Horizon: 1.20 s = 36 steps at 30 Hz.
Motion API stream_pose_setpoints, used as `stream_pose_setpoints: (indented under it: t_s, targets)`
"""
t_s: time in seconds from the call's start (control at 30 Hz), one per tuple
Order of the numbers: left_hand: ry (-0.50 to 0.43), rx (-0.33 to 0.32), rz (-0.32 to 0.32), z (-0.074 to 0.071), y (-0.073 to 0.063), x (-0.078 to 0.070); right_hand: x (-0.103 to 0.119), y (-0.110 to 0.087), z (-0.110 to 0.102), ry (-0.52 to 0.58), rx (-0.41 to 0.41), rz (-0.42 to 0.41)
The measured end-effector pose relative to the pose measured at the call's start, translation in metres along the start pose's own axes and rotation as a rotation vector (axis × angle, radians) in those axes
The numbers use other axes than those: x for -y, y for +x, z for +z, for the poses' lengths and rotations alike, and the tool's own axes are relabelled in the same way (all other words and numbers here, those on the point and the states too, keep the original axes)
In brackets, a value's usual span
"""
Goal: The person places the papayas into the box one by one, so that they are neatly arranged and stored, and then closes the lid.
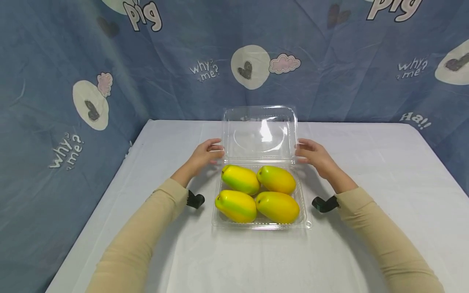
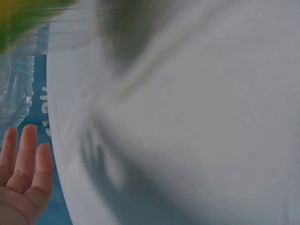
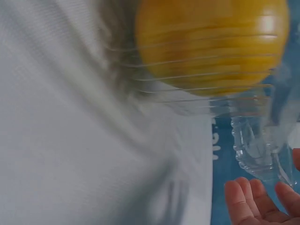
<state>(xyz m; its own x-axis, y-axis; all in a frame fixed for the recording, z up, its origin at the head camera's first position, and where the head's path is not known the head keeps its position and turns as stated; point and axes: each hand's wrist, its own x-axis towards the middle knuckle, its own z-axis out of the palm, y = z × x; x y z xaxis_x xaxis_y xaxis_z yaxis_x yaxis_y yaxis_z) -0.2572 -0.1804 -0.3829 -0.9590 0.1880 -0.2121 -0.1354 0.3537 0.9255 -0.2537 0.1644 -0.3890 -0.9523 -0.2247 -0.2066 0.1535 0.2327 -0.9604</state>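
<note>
A clear plastic clamshell box [image 1: 256, 226] lies on the white cloth in the head view, its lid [image 1: 253, 132] tipped up at the back. Several yellow-green mangoes [image 1: 239, 180] sit in the base in two rows. At the lid's left edge is my left hand [image 1: 203, 156], fingers extended toward it. My right hand [image 1: 318, 158] mirrors it at the right edge, its fingertips at the lid's side. Contact with the plastic is hard to tell. In the right wrist view, a mango [image 3: 211, 42] shows through the ribbed wall, above the loosely bent fingers [image 3: 236, 199].
A white-covered table [image 1: 384, 171] carries the box. Behind and to the left hangs a blue printed curtain [image 1: 176, 93]. A black wrist mount [image 1: 195, 200] juts from the left sleeve, and another black mount [image 1: 324, 204] from the right one.
</note>
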Motion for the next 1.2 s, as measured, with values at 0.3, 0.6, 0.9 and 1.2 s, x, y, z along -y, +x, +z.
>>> stream_pose_setpoints:
  t_s: [0.3,0.6,0.9,1.2]
  targets:
    - [0.002,0.011,-0.014,-0.009,-0.004,-0.013,0.019,-0.007,-0.006,-0.022,0.023,0.000]
    - [0.028,0.021,0.023,-0.015,-0.013,-0.025,0.033,-0.017,-0.011,-0.069,0.045,-0.056]
    - [0.082,0.034,0.028,-0.021,-0.026,-0.032,0.043,-0.028,-0.014,-0.134,0.036,-0.105]
    - [0.103,0.077,0.081,-0.028,-0.039,-0.038,0.051,-0.047,-0.017,-0.187,0.049,-0.190]
